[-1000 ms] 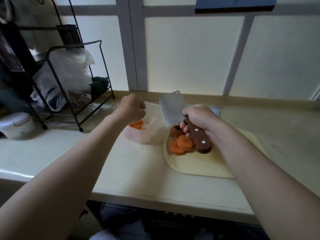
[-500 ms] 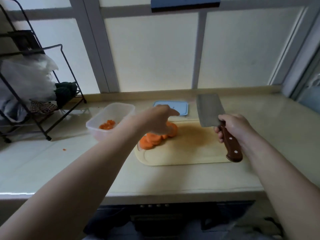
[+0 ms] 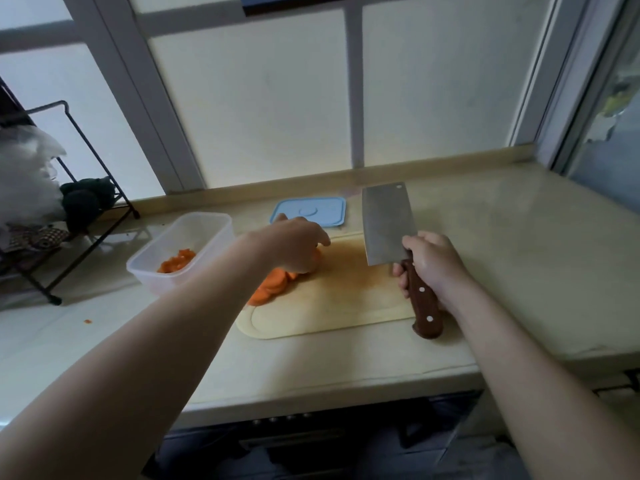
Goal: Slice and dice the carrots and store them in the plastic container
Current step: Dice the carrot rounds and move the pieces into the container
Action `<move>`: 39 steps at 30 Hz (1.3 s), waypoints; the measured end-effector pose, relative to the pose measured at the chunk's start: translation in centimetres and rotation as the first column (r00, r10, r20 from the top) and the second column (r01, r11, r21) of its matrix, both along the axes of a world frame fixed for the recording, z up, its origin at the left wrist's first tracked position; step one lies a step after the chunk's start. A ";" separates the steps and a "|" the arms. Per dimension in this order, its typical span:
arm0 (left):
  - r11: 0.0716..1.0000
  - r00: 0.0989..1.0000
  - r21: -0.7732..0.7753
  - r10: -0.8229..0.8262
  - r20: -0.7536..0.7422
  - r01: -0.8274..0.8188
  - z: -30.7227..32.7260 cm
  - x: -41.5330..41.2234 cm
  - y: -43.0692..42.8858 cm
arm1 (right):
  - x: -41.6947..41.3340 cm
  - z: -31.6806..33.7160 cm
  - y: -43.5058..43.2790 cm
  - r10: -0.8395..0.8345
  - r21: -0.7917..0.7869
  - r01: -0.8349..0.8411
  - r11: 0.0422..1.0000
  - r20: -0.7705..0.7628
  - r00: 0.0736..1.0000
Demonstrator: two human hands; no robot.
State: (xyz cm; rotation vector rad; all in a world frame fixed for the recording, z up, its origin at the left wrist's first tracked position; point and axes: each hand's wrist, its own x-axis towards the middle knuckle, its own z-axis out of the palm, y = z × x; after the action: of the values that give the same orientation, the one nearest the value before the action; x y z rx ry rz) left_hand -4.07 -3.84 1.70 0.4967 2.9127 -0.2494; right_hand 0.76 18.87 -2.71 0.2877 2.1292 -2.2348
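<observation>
On the left end of the pale beige plastic cutting board [image 3: 329, 306], the fanned pile of round orange carrot slices [image 3: 273, 284] sits under your left hand [image 3: 294, 244] — this is the relation that matters. The pile runs diagonally, from the board's near-left corner toward its far middle. Your left hand is right on it, while your right hand [image 3: 433, 265] is well apart, over the board's right end.

Left hand: fingers bent down over the far end of the pile, forefinger pointing toward the board's centre. Whether they pinch a slice or only press is hidden, so cannot tell.

Right hand: wrapped tight round the brown riveted wooden handle of the broad steel cleaver [image 3: 386, 226]. The blade is raised off the board, flat face toward you, tip pointing away. The cutting edge seems to face left, toward the carrots.

Judgement: to dice, the cleaver must travel left across the bare middle of the board to the pile — curl the left fingertips back first.

The slices look thick, flat, overlapping and bright orange, partly covered by your forearm. The clear rectangular plastic container [image 3: 180, 251] stands left of the board, not touching it, holding a small heap of diced carrot [image 3: 176, 261]. A light blue flat lid [image 3: 310, 211] lies just past the board's far edge.
</observation>
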 end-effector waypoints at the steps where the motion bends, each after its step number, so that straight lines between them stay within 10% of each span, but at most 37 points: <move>1: 1.000 1.000 -0.003 0.001 -0.001 -0.001 0.0 -0.1 0.0 | 0.0 0.0 0.0 0.003 0.000 -0.003 1.000 0.000 1.000; 39: 0.996 0.998 0.059 -0.070 0.007 0.069 0.9 0.5 -1.3 | -0.1 -0.3 -0.1 0.064 0.112 -0.067 0.991 0.033 0.997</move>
State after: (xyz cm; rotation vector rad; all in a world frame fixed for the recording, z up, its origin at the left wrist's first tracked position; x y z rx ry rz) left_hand -3.56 -5.11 2.61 0.6080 2.9047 -0.1703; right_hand 0.63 18.73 -3.01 0.2487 2.2198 -2.0669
